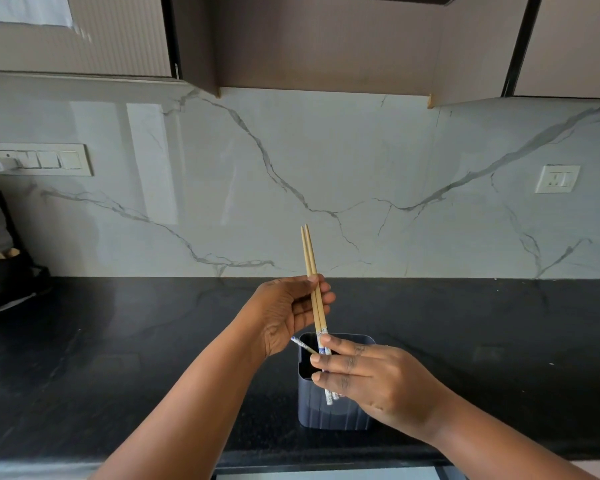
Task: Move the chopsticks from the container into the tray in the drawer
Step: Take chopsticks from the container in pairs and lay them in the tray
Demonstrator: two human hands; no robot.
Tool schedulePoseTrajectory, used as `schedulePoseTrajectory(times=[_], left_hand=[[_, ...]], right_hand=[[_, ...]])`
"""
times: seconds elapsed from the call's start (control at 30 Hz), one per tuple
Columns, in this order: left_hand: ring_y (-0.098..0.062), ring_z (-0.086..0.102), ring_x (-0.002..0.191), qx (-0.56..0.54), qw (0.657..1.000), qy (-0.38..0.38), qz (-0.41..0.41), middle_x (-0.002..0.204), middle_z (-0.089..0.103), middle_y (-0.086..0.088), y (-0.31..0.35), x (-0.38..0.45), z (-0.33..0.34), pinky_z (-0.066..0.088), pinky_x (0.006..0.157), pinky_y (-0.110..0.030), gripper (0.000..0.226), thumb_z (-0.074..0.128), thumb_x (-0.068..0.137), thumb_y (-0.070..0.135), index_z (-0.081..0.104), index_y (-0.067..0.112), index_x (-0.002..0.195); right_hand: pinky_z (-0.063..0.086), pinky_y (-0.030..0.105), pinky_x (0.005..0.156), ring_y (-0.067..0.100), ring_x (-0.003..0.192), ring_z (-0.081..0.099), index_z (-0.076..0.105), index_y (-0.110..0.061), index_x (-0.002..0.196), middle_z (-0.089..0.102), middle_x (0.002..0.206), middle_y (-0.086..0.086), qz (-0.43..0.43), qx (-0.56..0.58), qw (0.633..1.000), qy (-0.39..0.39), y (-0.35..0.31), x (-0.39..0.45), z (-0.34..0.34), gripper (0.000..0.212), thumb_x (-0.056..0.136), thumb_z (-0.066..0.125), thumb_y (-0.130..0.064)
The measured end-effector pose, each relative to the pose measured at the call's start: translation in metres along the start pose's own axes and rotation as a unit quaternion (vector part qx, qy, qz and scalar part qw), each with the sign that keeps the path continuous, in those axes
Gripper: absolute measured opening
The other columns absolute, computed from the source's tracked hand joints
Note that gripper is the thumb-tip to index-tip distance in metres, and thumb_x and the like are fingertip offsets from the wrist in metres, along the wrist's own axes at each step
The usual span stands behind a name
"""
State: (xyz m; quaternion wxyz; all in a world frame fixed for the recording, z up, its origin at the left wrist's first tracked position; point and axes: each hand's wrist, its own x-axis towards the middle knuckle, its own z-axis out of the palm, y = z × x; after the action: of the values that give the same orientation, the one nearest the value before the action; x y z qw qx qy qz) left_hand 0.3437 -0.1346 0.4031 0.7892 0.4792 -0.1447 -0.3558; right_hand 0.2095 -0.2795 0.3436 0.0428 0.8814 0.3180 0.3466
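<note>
A pair of pale wooden chopsticks [311, 268] with blue-and-white patterned ends stands nearly upright above a dark grey ribbed container [329, 415] on the black counter. My left hand [288, 313] pinches the pair at mid-length between thumb and fingers. My right hand [368, 375] grips the patterned lower ends in front of the container's mouth. Another chopstick [302, 344] leans out over the container's left rim, patterned end up. The drawer and its tray are mostly out of view.
The black counter [482, 341] runs left to right below a marble backsplash. A dark bag [0, 268] sits at the far left. Switch plates [45, 159] and a wall socket [556, 179] are on the wall. Cabinets hang overhead. A pale strip [326, 474] shows under the counter edge.
</note>
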Motion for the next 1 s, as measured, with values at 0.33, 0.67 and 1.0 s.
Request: schedulePoseTrajectory(times=[0.33,0.67,1.0], left_hand=[[-0.025,0.073,0.077,0.005,1.000,0.016,-0.003,0.087,0.073,-0.017,-0.009,-0.001,0.003,0.061,0.065,-0.032,0.018,0.055,0.093,0.005,0.066,-0.005,0.104],[-0.025,0.073,0.075,0.004,0.999,0.039,0.000,0.085,0.073,-0.017,-0.016,0.002,0.009,0.061,0.067,-0.033,0.018,0.054,0.094,0.004,0.065,-0.006,0.105],[-0.024,0.073,0.075,0.021,0.998,0.059,0.023,0.082,0.072,-0.015,-0.040,0.014,0.019,0.060,0.064,-0.031,0.013,0.057,0.092,0.004,0.066,-0.004,0.098]], right_hand=[[0.040,0.023,0.106,0.018,0.119,0.059,0.074,-0.013,0.108,0.070,0.117,0.002,-0.009,-0.001,1.000,0.002,-0.005,-0.006,-0.005,0.022,0.094,0.057,-0.014],[0.046,0.027,0.103,0.019,0.122,0.058,0.066,-0.013,0.122,0.067,0.124,0.005,0.015,0.017,1.000,-0.004,-0.004,-0.014,-0.008,0.035,0.088,0.062,-0.006],[0.058,0.025,0.062,0.018,0.074,0.073,0.073,-0.021,0.091,0.076,0.084,0.004,0.593,0.511,0.618,0.075,0.006,0.011,-0.015,0.009,0.083,0.075,-0.019]])
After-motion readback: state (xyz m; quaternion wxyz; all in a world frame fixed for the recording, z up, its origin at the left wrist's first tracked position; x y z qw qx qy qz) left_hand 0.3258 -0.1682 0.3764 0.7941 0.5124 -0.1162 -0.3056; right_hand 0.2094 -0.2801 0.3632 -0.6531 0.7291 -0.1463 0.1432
